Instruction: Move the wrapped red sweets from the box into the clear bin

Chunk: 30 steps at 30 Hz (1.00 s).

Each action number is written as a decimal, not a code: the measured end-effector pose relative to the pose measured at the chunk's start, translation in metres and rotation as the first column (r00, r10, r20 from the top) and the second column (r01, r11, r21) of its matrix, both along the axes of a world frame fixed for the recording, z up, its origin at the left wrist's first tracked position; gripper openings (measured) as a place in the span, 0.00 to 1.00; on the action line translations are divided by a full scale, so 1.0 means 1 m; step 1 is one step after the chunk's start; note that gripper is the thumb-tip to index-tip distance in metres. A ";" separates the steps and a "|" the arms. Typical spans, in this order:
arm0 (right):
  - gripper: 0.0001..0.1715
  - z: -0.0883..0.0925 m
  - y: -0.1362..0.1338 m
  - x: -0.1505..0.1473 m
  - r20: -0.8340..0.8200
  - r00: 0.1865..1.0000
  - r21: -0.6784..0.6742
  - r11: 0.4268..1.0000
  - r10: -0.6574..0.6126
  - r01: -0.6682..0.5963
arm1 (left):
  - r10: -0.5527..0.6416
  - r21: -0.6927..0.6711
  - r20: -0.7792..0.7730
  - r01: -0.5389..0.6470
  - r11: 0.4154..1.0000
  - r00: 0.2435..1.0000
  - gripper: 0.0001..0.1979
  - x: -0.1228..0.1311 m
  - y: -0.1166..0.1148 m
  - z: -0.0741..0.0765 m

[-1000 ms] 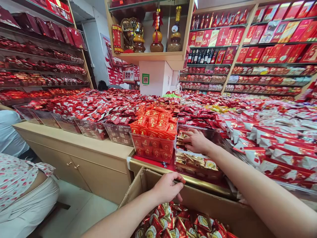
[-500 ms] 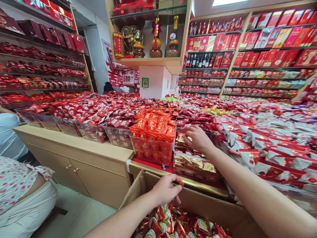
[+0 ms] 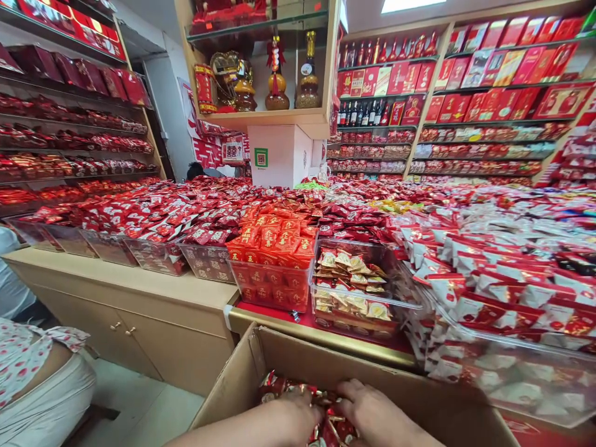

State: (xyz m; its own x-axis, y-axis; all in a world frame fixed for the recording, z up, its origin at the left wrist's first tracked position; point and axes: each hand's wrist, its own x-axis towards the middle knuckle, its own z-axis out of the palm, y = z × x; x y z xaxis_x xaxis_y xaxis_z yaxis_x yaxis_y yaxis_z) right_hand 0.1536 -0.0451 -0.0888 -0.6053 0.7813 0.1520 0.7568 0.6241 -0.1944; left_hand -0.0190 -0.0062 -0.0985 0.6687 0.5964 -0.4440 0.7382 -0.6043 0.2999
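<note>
Below me stands an open cardboard box [image 3: 421,397] with small red-and-gold foil packets [image 3: 336,429] in it. Both hands are down inside, among these packets and close to each other. My left hand [image 3: 298,411] comes in from the left, its bent fingers touching packets. Facing it, my right hand [image 3: 367,406] reaches down with curled fingers. The fingertips of both hands are sunk among the packets, so their grip is hidden. Just beyond the box, a clear plastic bin [image 3: 356,326] holds gold-wrapped packets [image 3: 349,270], partly filled and untouched.
Bright red packets [image 3: 274,239] fill the bin to the left, and white-and-red packets [image 3: 493,292] heap up on the right. More bins line the wooden counter [image 3: 116,276]. A person in a dotted top [image 3: 32,360] is at the left. A display cabinet [image 3: 265,118] hangs above.
My right hand has left the bin of gold packets and come down into the box. My left hand has lowered from above the packets into them. The view has shifted slightly right.
</note>
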 end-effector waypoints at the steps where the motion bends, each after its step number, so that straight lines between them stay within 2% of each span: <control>1: 0.19 -0.009 0.002 0.000 0.031 0.999 -0.052 0.998 -0.027 0.029 | -0.028 0.060 -0.019 0.029 0.998 0.999 0.31 0.001 0.001 -0.008; 4: 0.26 -0.030 0.004 -0.009 0.203 0.977 -0.192 0.976 -0.065 0.105 | -0.114 0.161 -0.039 0.119 0.980 0.993 0.19 0.004 0.003 -0.025; 6: 0.25 -0.043 0.001 -0.017 0.321 0.945 -0.261 0.952 -0.070 0.159 | -0.172 0.125 -0.089 0.183 0.975 0.981 0.09 0.008 0.004 -0.029; 8: 0.23 -0.049 -0.002 -0.022 0.395 0.916 -0.298 0.933 -0.075 0.205 | -0.197 0.040 -0.208 0.210 0.977 0.958 0.05 0.012 0.003 -0.027; 11: 0.23 -0.042 -0.002 -0.023 0.413 0.908 -0.385 0.891 -0.067 0.241 | -0.208 -0.046 -0.333 0.204 0.978 0.920 0.09 0.016 0.000 -0.016; 16: 0.23 -0.021 0.000 -0.024 0.413 0.910 -0.456 0.855 -0.043 0.248 | -0.218 -0.116 -0.308 0.190 0.975 0.926 0.14 0.016 -0.003 -0.001; 21: 0.16 -0.007 -0.002 -0.024 0.446 0.895 -0.471 0.845 -0.021 0.255 | -0.181 -0.090 -0.261 0.163 0.983 0.948 0.16 0.016 -0.004 0.011; 23: 0.12 0.001 -0.002 -0.021 0.388 0.921 -0.473 0.848 -0.046 0.242 | -0.132 -0.079 -0.248 0.116 0.990 0.960 0.19 0.016 -0.003 0.022; 26: 0.07 0.014 0.002 -0.012 0.149 0.975 -0.465 0.858 -0.167 0.219 | -0.064 -0.111 -0.126 0.050 0.993 0.990 0.25 0.017 0.000 0.042; 30: 0.02 0.026 0.008 -0.003 -0.137 0.952 -0.484 0.857 -0.275 0.178 | -0.007 -0.125 0.008 0.007 0.992 1.000 0.21 0.016 0.006 0.061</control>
State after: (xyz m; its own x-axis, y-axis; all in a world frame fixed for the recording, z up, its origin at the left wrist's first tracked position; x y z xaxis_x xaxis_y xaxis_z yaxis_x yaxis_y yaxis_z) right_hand 0.1502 -0.0374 -0.0633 -0.3990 0.9022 -0.1636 0.7824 0.2419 -0.5739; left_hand -0.0029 -0.0006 -0.0380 0.6761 0.5321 -0.5098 0.7316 -0.5671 0.3784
